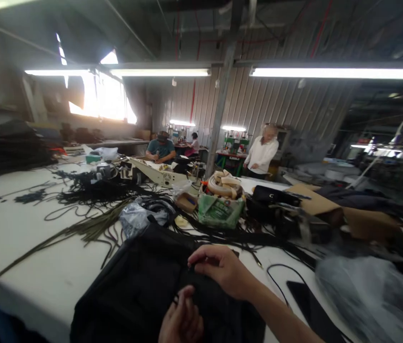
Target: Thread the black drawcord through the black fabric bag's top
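Observation:
A large black fabric piece, bag-like in shape [140,276], lies at the table's near edge, under both hands. Low in the view, my left hand [183,317] is closed, thumb against the curled fingers, with a thin dark bit showing at the fingertips. Just above and to the right, my right hand [221,269] pinches with finger and thumb over the fabric. Something tiny shows at its fingertips, too small to name. The two hands are apart.
Loose black cords [94,186] and an olive cord bundle [105,221] spread leftward. Behind the fabric stand clear plastic wrapping [137,216] and a green bag holding rolled tan strapping [221,209]. Right are a dark flat piece [312,305] and a plastic bag [373,295]. People work farther back.

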{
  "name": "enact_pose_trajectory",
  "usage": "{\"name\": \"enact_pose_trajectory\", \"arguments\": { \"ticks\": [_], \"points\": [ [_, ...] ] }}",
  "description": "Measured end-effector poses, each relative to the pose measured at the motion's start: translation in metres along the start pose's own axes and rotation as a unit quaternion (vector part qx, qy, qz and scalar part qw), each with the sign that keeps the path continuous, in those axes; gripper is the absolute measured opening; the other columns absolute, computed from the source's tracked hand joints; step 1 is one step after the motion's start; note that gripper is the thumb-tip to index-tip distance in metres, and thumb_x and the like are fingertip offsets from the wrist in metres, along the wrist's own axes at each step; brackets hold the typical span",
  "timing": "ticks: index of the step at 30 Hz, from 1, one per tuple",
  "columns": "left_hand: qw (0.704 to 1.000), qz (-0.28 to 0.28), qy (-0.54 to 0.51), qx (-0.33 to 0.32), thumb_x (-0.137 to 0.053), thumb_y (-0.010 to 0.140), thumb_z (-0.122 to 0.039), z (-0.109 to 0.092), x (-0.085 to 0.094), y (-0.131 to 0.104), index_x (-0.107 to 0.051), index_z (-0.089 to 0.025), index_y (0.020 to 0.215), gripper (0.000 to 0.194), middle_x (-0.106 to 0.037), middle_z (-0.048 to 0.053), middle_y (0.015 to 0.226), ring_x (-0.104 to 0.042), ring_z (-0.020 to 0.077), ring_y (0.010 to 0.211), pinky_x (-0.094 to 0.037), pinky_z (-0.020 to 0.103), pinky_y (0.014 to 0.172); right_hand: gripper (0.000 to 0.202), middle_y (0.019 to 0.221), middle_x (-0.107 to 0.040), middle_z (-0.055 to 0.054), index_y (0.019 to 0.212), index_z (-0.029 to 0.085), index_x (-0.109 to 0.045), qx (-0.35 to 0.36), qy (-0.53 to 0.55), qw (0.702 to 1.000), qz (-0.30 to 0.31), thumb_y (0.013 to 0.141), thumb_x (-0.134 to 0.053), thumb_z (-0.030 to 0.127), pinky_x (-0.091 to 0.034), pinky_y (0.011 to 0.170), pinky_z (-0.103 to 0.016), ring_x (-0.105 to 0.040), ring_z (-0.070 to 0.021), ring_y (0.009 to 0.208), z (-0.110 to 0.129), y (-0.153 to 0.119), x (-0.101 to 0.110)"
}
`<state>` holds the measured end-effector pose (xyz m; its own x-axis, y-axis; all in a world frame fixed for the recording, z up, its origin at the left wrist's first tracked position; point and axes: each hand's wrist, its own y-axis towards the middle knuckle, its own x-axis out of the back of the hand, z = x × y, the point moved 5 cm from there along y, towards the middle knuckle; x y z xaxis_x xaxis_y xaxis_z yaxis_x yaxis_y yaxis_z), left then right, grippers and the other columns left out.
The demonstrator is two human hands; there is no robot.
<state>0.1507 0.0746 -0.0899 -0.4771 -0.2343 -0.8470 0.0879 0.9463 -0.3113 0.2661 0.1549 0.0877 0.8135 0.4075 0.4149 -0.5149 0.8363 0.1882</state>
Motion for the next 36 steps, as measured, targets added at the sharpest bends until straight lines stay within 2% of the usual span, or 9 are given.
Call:
{"name": "enact_pose_trajectory", "arguments": {
  "ticks": [4,8,12,17,19,22,26,31,36],
  "points": [
    [0.997,0.066,-0.032,-0.013,-0.1,0.075,-0.061,-0.003,-0.014,-0.007,-0.075,-0.015,0.102,0.059,-0.03,-0.011,0.059,-0.024,0.0056,0.05,-0.027,0.023,0.049,0.018,0.106,-0.085,-0.002,0.109,0.027,-0.088,0.046,-0.019,0.998,-0.036,0.098,-0.077,0.017,-0.054,0.092,-0.032,-0.075,-0.0217,0.102,0.004,-0.047,-0.005],
    [0.999,0.027,0.03,-0.019,-0.1,0.075,-0.063,-0.003,-0.029,-0.021,-0.059,-0.018,0.075,0.061,-0.032,-0.01,0.06,-0.025,0.0051,0.052,-0.028,0.022,0.05,0.023,0.105,-0.085,-0.002,0.11,0.028,-0.088,0.098,-0.036,0.994,-0.028,0.101,-0.073,0.012,-0.055,0.099,-0.033,-0.073,-0.022,0.107,0.002,-0.06,-0.012],
    [0.996,-0.023,0.074,-0.049,-0.108,0.066,-0.053,-0.005,-0.038,-0.029,-0.055,-0.02,0.078,0.064,-0.034,-0.013,0.058,-0.029,0.0042,0.048,-0.029,0.019,0.047,0.033,0.112,-0.084,-0.004,0.121,0.027,-0.086,0.087,-0.034,0.995,-0.039,0.098,-0.071,0.01,-0.057,0.104,-0.036,-0.073,-0.024,0.112,-0.009,-0.064,-0.019],
    [0.986,-0.144,0.052,-0.07,-0.088,0.091,-0.015,-0.016,-0.035,-0.036,-0.07,-0.016,0.102,0.021,-0.076,0.005,0.087,-0.075,0.0167,0.071,-0.061,0.024,0.061,0.095,0.16,-0.065,-0.015,0.173,0.021,-0.043,-0.064,0.062,0.995,-0.037,0.09,-0.087,0.027,-0.053,0.119,-0.042,-0.07,-0.0306,0.135,-0.031,-0.078,-0.042],
    [0.982,-0.158,0.055,-0.085,-0.073,0.1,-0.008,-0.025,-0.04,-0.042,-0.072,-0.015,0.105,0.009,-0.08,0.01,0.1,-0.08,0.0195,0.083,-0.067,0.028,0.072,0.108,0.15,-0.073,-0.015,0.178,0.02,-0.03,-0.08,0.097,0.992,0.015,0.088,-0.088,0.029,-0.057,0.113,-0.041,-0.074,-0.0307,0.128,-0.032,-0.082,-0.058],
    [0.982,-0.144,0.07,-0.104,-0.068,0.105,-0.012,-0.038,-0.05,-0.051,-0.073,-0.015,0.104,0.006,-0.078,0.007,0.093,-0.079,0.0173,0.079,-0.069,0.028,0.074,0.112,0.122,-0.084,-0.007,0.181,0.021,-0.019,-0.063,0.118,0.99,0.036,0.091,-0.086,0.029,-0.062,0.094,-0.035,-0.081,-0.0271,0.104,-0.025,-0.081,-0.067],
    [0.98,-0.127,0.106,-0.108,-0.077,0.1,-0.015,-0.045,-0.058,-0.059,-0.075,-0.015,0.107,0.007,-0.077,0.006,0.092,-0.08,0.0185,0.083,-0.07,0.028,0.079,0.113,0.118,-0.085,-0.008,0.18,0.019,-0.02,-0.052,0.087,0.994,0.049,0.092,-0.088,0.038,-0.061,0.089,-0.033,-0.082,-0.0299,0.103,-0.016,-0.078,-0.063],
    [0.975,-0.171,0.1,-0.102,-0.078,0.098,-0.017,-0.048,-0.051,-0.059,-0.076,-0.013,0.098,0.005,-0.074,0.005,0.087,-0.072,0.0143,0.071,-0.067,0.023,0.067,0.097,0.138,-0.079,-0.013,0.178,0.022,-0.031,0.012,0.036,0.997,0.061,0.097,-0.082,0.037,-0.06,0.104,-0.035,-0.078,-0.0325,0.122,-0.003,-0.088,-0.055],
    [0.979,-0.049,0.148,-0.129,-0.105,0.069,-0.05,-0.056,-0.081,-0.057,-0.063,-0.016,0.067,0.054,-0.053,-0.004,0.063,-0.047,0.009,0.055,-0.048,0.017,0.045,0.067,0.128,-0.082,-0.009,0.164,0.024,-0.056,0.072,0.116,0.99,0.038,0.1,-0.075,0.024,-0.06,0.104,-0.033,-0.078,-0.0268,0.114,0.008,-0.092,-0.047]
  ]
}}
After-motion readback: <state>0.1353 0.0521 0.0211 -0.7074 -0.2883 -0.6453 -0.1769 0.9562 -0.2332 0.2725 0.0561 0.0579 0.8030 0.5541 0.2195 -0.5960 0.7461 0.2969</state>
